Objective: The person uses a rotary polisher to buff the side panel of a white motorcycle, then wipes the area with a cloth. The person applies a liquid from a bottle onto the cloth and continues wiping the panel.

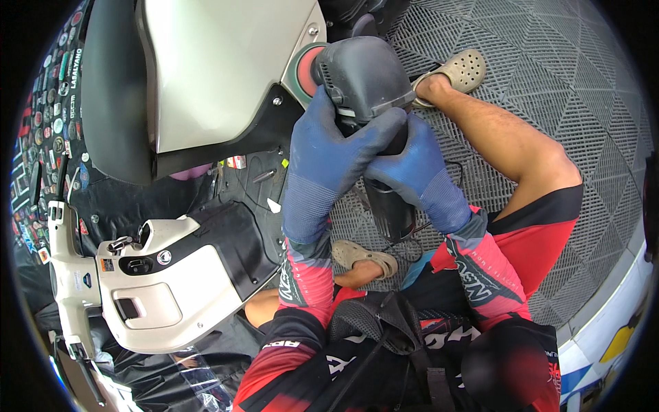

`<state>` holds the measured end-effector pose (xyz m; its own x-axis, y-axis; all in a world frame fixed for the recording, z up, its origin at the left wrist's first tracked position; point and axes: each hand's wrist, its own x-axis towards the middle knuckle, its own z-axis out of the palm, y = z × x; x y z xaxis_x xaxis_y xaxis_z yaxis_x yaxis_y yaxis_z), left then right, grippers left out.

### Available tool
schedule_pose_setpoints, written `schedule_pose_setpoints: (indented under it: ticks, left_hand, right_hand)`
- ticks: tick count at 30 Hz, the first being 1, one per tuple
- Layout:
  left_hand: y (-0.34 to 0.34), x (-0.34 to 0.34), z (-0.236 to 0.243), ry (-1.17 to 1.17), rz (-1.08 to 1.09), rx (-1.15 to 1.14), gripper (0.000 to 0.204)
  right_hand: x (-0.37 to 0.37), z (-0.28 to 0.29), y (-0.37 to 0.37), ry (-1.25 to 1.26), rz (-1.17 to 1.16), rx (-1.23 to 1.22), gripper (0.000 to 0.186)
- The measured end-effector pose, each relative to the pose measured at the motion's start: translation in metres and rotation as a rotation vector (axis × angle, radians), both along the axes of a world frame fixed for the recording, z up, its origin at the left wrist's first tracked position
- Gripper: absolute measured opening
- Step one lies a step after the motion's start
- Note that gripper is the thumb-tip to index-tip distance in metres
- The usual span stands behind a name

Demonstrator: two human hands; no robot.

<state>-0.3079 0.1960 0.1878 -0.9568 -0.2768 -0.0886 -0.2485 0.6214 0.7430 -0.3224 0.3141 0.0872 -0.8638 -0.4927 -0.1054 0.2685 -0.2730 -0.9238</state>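
Both my hands wear blue work gloves and grip a black power polisher [367, 69]. My left hand [329, 147] wraps the near side of its head, close to the pad. Behind the head, my right hand [415, 161] closes round the body, its thumb side against my left fingers. The rear of the polisher's body [390, 213] sticks out below my right hand. The red and green round pad [307, 71] meets the edge of the cream side panel [220, 65] of a scooter. Whether the pad is spinning, I cannot tell.
The scooter's black seat [113, 89] is at left, its cream front part [165, 295] and handlebar [65, 264] lower left. A dark cable [456, 168] runs near the polisher. My clogs [467, 70] rest on grey grid floor tiles [535, 75]. A bag strap [436, 384] hangs below.
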Motion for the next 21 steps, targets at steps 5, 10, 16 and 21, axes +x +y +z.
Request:
schedule_pose_setpoints:
  ticks: [5, 10, 16, 21]
  left_hand:
    - [0.004, 0.0, 0.0, 0.044, -0.027, -0.207, 0.064]
    - [0.003, 0.006, 0.002, -0.081, -0.033, -0.47, 0.058]
    - [-0.01, 0.025, -0.016, -0.033, -0.053, -0.411, 0.063]
    - [-0.014, 0.014, -0.011, 0.012, -0.137, -0.489, 0.072]
  right_hand:
    - [0.002, -0.021, -0.01, -0.003, 0.021, -0.029, 0.061]
    - [0.018, -0.05, -0.043, -0.01, -0.064, -0.279, 0.052]
    - [0.031, -0.068, -0.052, 0.136, 0.006, -0.152, 0.054]
    - [0.03, -0.061, -0.061, 0.092, -0.069, -0.217, 0.048]
